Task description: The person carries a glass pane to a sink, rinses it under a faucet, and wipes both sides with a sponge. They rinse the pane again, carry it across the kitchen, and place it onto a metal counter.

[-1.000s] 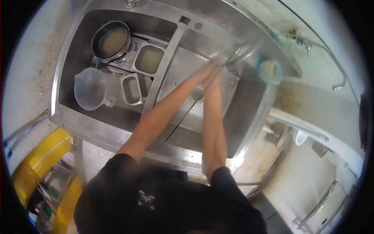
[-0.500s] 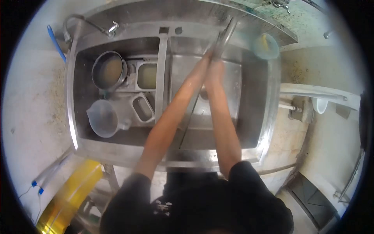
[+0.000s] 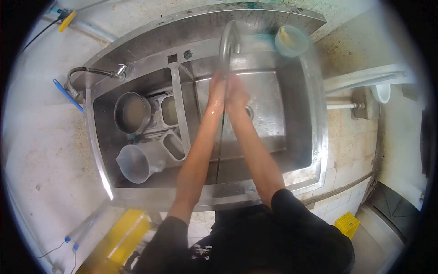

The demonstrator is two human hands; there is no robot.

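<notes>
My left hand (image 3: 216,92) and my right hand (image 3: 237,95) are close together over the right basin (image 3: 269,109) of a steel double sink. A curved metal faucet (image 3: 225,48) passes above them and covers part of both. Wet patches shine on my left wrist. Blur and the spout hide the fingers, so I cannot make out their pose or whether the hands touch. Below my right hand, the round drain (image 3: 249,112) is partly visible.
The left basin holds a round pot (image 3: 132,113) with cloudy liquid, a translucent pitcher (image 3: 134,163) and rectangular metal pans (image 3: 174,145). A translucent bowl (image 3: 292,42) with something yellow inside sits at the back right corner. A second faucet (image 3: 93,70) stands at the left.
The camera view has tilted and shifted, so the sink appears turned. My hands stay near the faucet, with the right hand now showing more beside the spout.
</notes>
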